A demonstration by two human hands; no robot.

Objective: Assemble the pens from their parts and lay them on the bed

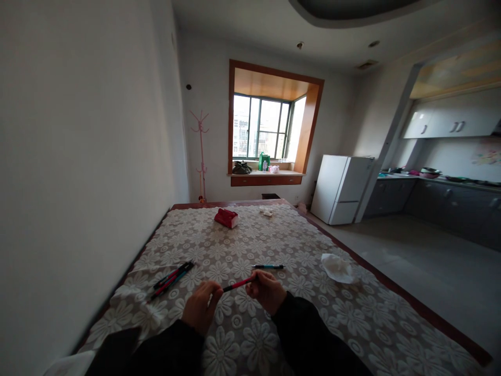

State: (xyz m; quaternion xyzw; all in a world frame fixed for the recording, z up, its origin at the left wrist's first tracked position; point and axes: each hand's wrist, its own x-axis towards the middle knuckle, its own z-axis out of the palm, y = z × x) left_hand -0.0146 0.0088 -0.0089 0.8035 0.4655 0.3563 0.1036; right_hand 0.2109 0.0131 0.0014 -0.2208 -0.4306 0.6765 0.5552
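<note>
1. The red pen [238, 284] was held level just above the lace tablecloth [274, 245], near the front edge of the table [376, 271], spanning the gap between both hands.
2. The right hand [266, 290] was closed around one end of the pen, fingers curled over it.
3. The left hand [200, 308] pinched the dark tip end between fingertips and thumb (whether that end was a cap or the nib, the picture was too small to tell).
4. Judging from this grip, the work in hand was pulling or twisting the pen's ends; doing it well would call for keeping the barrel straight, gripping firmly on the right and drawing along the pen's axis with the left, so nothing flew off or bent.
5. A teal pen [268, 267] lay flat on the cloth just beyond the hands, apart from them.
6. A small cluster of pens [172, 277], red and teal with dark parts, lay to the left, well clear of the left hand.
7. A crumpled white tissue [337, 268] sat to the right near the table edge.
8. Farther off lay a red packet [226, 218], and beyond the table stood a white fridge [342, 189] and a window [261, 128].
</note>
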